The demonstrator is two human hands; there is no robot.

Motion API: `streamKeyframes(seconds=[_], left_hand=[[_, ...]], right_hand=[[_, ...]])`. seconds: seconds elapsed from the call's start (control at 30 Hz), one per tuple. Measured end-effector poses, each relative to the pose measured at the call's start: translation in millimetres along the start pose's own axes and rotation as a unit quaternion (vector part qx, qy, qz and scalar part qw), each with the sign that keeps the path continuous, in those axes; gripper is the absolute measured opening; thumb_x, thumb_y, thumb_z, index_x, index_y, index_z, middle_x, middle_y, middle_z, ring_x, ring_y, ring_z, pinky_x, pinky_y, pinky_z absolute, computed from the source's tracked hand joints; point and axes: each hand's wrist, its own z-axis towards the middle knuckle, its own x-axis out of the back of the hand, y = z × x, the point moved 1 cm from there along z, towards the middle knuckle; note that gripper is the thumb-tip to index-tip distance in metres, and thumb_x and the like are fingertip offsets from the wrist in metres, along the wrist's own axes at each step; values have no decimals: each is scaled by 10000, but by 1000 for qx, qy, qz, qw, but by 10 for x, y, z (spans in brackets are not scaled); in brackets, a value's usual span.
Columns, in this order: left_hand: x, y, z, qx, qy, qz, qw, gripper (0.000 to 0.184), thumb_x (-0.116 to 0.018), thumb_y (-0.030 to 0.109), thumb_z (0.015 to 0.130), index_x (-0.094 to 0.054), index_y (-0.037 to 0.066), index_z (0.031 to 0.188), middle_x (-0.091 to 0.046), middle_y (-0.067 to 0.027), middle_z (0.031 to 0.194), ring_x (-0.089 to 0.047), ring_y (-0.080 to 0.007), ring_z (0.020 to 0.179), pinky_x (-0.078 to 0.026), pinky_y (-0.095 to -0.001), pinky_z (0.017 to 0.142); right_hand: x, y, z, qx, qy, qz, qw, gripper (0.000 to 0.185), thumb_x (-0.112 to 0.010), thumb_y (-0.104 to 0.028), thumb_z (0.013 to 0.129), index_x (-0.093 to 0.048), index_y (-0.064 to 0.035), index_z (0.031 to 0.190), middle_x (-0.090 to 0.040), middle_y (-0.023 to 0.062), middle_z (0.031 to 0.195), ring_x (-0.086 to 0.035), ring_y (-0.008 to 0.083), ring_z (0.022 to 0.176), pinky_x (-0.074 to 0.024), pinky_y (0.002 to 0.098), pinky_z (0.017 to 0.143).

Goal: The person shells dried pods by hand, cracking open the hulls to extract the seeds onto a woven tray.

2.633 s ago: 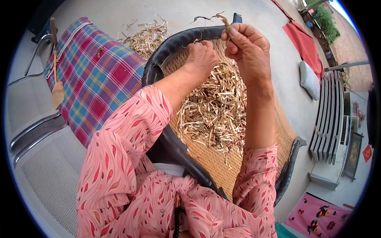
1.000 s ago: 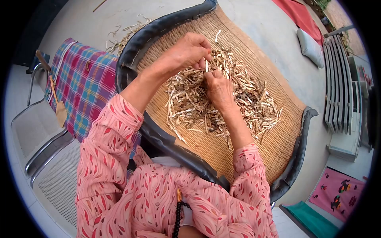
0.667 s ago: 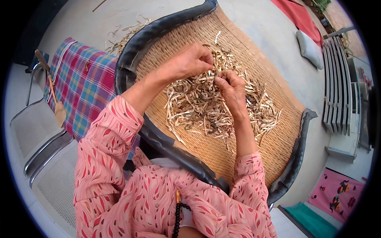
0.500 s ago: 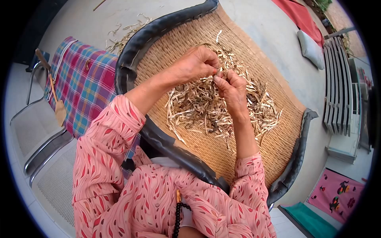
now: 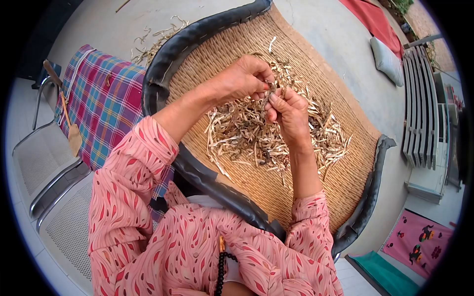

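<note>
A dry, dark bean pod (image 5: 269,92) is pinched between my two hands, mostly covered by the fingers. My left hand (image 5: 245,80) is closed, with thumb and fingertips on the pod's left end. From the other side my right hand (image 5: 291,114) grips it, thumb pressed against bent fingers. Both hands are just above a heap of dry pale and brown pods and husks (image 5: 247,133). The heap lies on a woven winnowing tray (image 5: 331,81) with a stitched black edging, tilted across my lap.
Perforated metal chairs (image 5: 64,222) stand at left, one draped with a plaid cloth (image 5: 111,103) beside a wooden spatula (image 5: 74,138). Loose husks (image 5: 157,47) lie on the floor beyond the tray. At right are a cushion (image 5: 386,61), stacked grey slats (image 5: 419,108) and a pink mat (image 5: 419,239).
My right hand has turned slightly and its fingers have shifted along the pod. More of the dark pod shows between the hands. My left hand has barely moved.
</note>
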Motion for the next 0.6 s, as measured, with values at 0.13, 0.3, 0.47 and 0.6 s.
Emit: streamKeyframes(seconds=[0.13,0.3,0.47,0.6], left_hand=[[26,8,9,17,0,-22,1000,99,-556,-79,766,-599,-21,833,-575,-33,728,-546,-77,620,-482,-206,567],[38,16,15,17,-15,-44,999,139,-557,-102,733,-601,-27,842,-577,-50,760,-555,-91,650,-493,-216,581],[56,39,11,22,5,-19,1000,149,-557,-100,724,-598,-31,849,-572,-49,749,-554,-97,666,-491,-229,587],[125,-1,-14,-72,90,301,947,188,-536,-55,734,-594,-17,909,-574,-88,759,-579,-178,714,-482,-322,634]], right_hand=[[-16,-4,-12,23,9,-6,1000,71,-528,-39,882,-539,18,840,-596,72,696,-501,69,481,-428,184,449],[-7,-19,-27,16,11,20,1000,72,-526,-46,888,-522,11,843,-597,82,706,-508,73,496,-451,200,458],[6,-1,-22,-8,2,88,996,75,-537,-64,889,-508,-2,858,-592,89,704,-507,77,501,-468,220,464],[14,11,-19,-17,-2,106,994,79,-543,-71,888,-513,-5,857,-592,89,702,-503,80,494,-470,227,458]])
